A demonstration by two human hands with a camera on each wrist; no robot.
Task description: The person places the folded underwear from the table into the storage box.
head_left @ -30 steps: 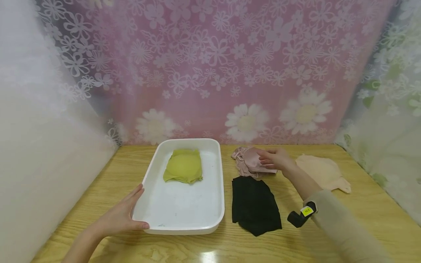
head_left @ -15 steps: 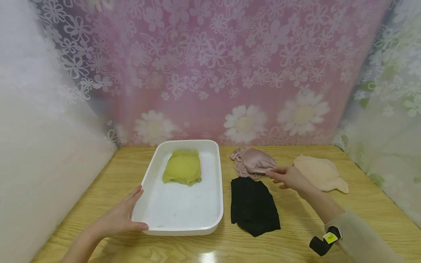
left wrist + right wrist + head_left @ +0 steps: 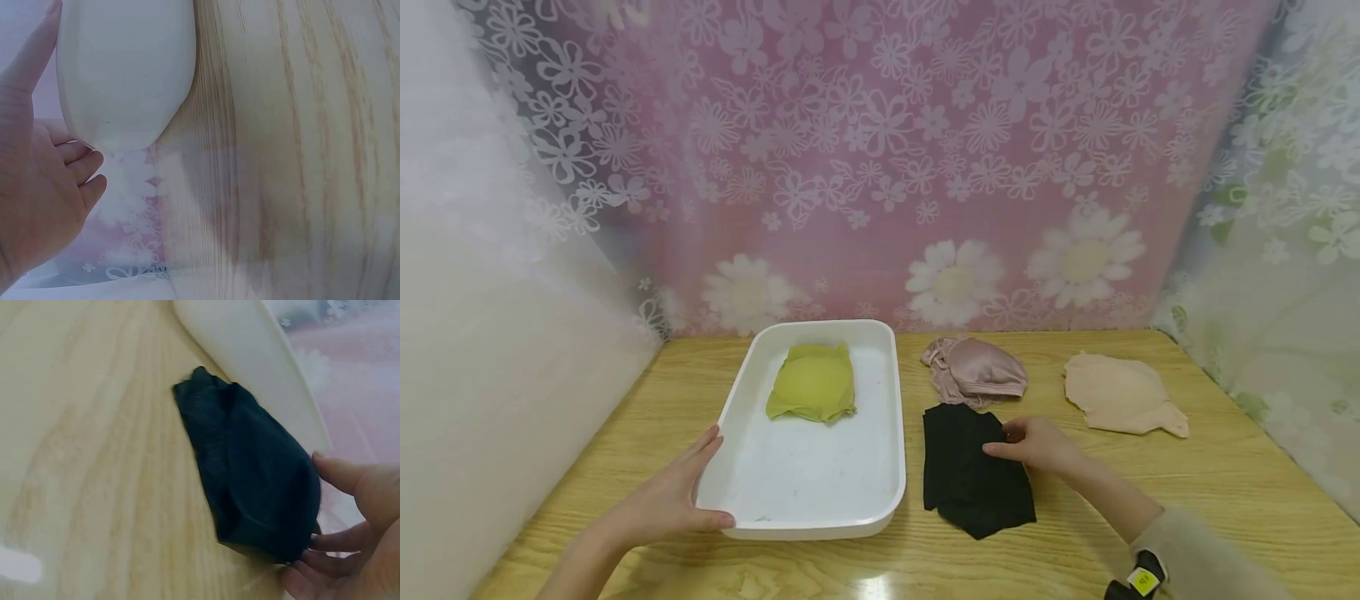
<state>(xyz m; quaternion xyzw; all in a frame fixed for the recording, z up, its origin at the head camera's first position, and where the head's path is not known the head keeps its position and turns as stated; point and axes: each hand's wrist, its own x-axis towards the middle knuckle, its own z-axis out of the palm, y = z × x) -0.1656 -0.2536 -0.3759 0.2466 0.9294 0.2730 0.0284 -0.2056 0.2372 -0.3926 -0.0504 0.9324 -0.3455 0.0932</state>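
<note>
A black folded bra (image 3: 972, 479) lies on the wooden table right of a white tray (image 3: 820, 500). My right hand (image 3: 1037, 444) is at its right edge, thumb over the cloth. In the right wrist view, thumb and fingertips (image 3: 317, 455) are spread at the bra's domed end (image 3: 262, 481). The left hand (image 3: 672, 492) rests against the tray's left front corner, its thumb on the front rim and its fingers along the side. From the left wrist, that hand (image 3: 50, 169) touches the outside of the tray (image 3: 128, 69) with relaxed fingers. Inside the tray sits a yellow-green folded bra (image 3: 812, 385).
Behind the black bra lies a pink satin bra (image 3: 981, 368) with lace straps. A beige folded garment (image 3: 1120, 395) is farther right. Pink floral fabric (image 3: 887, 208) closes off the back, and pale sheets (image 3: 1262, 292) hang at both sides.
My right hand has left the pink bra, which now lies uncovered, and come forward to the black bra's right edge. The left hand stays at the tray.
</note>
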